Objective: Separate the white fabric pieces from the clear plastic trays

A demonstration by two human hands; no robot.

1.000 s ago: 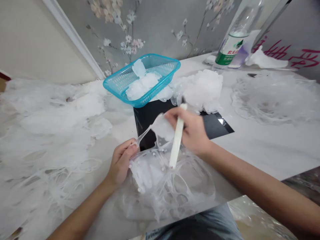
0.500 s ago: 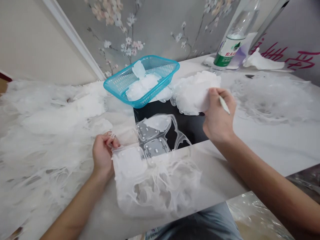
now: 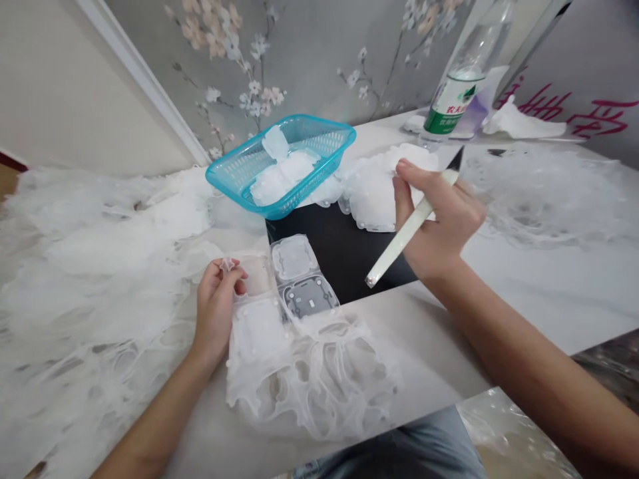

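Note:
My right hand [image 3: 442, 219] is raised over the black mat [image 3: 349, 249], fingers closed around a craft knife [image 3: 399, 246]. Its dark pointed blade faces up and away, and the pale handle slants down toward me. At the left, my left hand [image 3: 219, 303] pinches the edge of a translucent white plastic sheet [image 3: 262, 329] with rounded square panels. Part of this sheet lies on the mat; its stringy, holed part spreads over the table's front edge. Behind my right hand is a pile of loose white panels [image 3: 369, 193], partly covered by the fingers.
A blue plastic basket [image 3: 282, 209] holding white pieces stands behind the mat. Heaps of white webby plastic lie on the left [image 3: 100, 266] and the right [image 3: 549, 193]. A water bottle [image 3: 446, 110] stands at the back right. My legs are below the table's front edge.
My right hand has drawn back from the white pile and turned, so the knife now shows whole. The webby strip on the mat has come toward me, and my left hand has shifted slightly right.

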